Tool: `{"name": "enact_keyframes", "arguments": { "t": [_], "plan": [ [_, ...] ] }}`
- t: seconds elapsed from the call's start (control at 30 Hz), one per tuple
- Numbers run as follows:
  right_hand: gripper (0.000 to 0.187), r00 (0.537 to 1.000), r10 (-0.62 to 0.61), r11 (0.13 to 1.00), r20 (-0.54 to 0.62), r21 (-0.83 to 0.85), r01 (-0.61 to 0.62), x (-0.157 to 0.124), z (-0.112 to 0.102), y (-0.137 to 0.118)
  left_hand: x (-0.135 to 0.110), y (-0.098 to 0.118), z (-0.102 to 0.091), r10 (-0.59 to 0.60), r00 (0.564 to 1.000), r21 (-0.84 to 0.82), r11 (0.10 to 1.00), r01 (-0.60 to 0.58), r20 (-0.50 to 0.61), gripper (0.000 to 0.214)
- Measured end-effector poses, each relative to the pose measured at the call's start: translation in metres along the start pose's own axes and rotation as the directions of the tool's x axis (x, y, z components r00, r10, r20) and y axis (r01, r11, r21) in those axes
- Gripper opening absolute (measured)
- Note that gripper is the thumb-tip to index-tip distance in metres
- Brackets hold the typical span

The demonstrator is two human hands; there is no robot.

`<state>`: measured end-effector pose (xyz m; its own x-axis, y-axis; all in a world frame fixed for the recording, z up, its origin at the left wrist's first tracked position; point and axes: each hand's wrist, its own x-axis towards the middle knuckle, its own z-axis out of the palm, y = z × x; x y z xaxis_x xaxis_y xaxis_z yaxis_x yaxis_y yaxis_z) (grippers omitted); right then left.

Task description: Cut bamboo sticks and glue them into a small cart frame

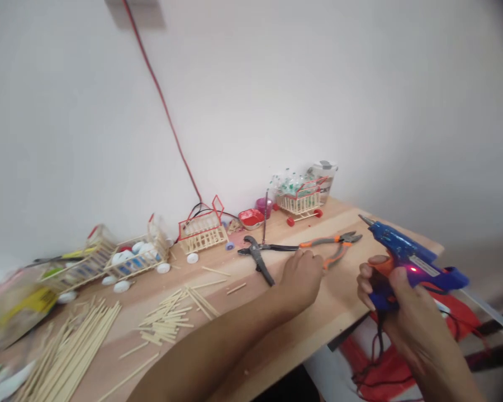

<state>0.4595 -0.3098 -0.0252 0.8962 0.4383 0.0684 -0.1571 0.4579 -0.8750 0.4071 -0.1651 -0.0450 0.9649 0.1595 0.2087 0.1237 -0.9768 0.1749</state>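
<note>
My right hand (396, 296) is wrapped round the handle of a blue hot glue gun (402, 245), its nozzle pointing up and left and a red light glowing on its side. My left hand (302, 276) is low over the wooden table with fingers curled; whatever they hold, if anything, is hidden. Just beyond it lie pliers with orange and grey handles (335, 241), jaws to the right. Black-handled pliers (257, 257) lie to its left. Nearer me is a heap of short cut wooden sticks (167, 318).
Small stick-built carts (205, 231) line the wall, one holding small bottles (293, 184). A red paint tray (251, 218) and white cup (324, 173) stand at the back. Long sticks (75, 352) lie front left. The table edge (339, 326) runs near the glue gun's black cord.
</note>
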Motion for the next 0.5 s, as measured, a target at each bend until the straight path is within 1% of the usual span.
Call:
{"name": "enact_keyframes", "arguments": {
  "t": [0.07, 0.1, 0.13, 0.2, 0.23, 0.27, 0.3, 0.37, 0.4, 0.43, 0.5],
  "plan": [
    [0.042, 1.0, 0.014, 0.999, 0.014, -0.036, -0.013, -0.003, 0.005, 0.005, -0.029, -0.016, -0.015, 0.015, 0.999, -0.005, 1.0, -0.015, -0.033, 0.024],
    [0.043, 0.999, 0.028, 0.998, 0.027, -0.065, -0.026, -0.005, 0.008, 0.007, -0.046, -0.024, -0.026, 0.011, 0.999, -0.013, 1.0, -0.012, -0.045, 0.022],
    [0.045, 0.998, 0.045, 0.995, 0.043, -0.094, -0.041, -0.007, 0.012, 0.01, -0.065, -0.034, -0.038, -0.019, 0.999, -0.025, 1.0, 0.018, -0.05, 0.021],
    [0.045, 0.993, 0.087, 0.986, 0.085, -0.148, -0.074, -0.01, 0.022, 0.014, -0.106, -0.054, -0.067, -0.139, 0.985, -0.072, 0.989, 0.132, -0.099, 0.023],
    [0.044, 0.989, 0.097, 0.984, 0.113, -0.161, -0.078, -0.012, 0.029, 0.016, -0.129, -0.064, -0.083, -0.218, 0.966, -0.105, 0.973, 0.204, -0.141, 0.023],
    [0.042, 0.985, 0.096, 0.984, 0.141, -0.163, -0.072, -0.013, 0.036, 0.018, -0.152, -0.073, -0.098, -0.31, 0.931, -0.157, 0.946, 0.283, -0.19, 0.023],
    [0.04, 0.982, 0.082, 0.985, 0.168, -0.161, -0.054, -0.014, 0.044, 0.02, -0.177, -0.082, -0.113, -0.404, 0.882, -0.213, 0.909, 0.358, -0.242, 0.022],
    [0.035, 0.972, 0.047, 0.986, 0.23, -0.164, -0.009, -0.016, 0.061, 0.024, -0.226, -0.094, -0.135, -0.581, 0.748, -0.296, 0.812, 0.503, -0.321, 0.022],
    [0.034, 0.963, 0.025, 0.984, 0.268, -0.178, 0.024, -0.017, 0.069, 0.026, -0.249, -0.098, -0.143, -0.643, 0.695, -0.322, 0.765, 0.558, -0.322, 0.022],
    [0.032, 0.952, 0.002, 0.978, 0.307, -0.199, 0.062, -0.019, 0.077, 0.027, -0.271, -0.1, -0.147, -0.69, 0.651, -0.337, 0.723, 0.603, -0.315, 0.021],
    [0.032, 0.922, -0.031, 0.96, 0.385, -0.245, 0.134, -0.022, 0.091, 0.031, -0.307, -0.099, -0.146, -0.75, 0.608, -0.349, 0.661, 0.665, -0.263, 0.019]
  ]
}}
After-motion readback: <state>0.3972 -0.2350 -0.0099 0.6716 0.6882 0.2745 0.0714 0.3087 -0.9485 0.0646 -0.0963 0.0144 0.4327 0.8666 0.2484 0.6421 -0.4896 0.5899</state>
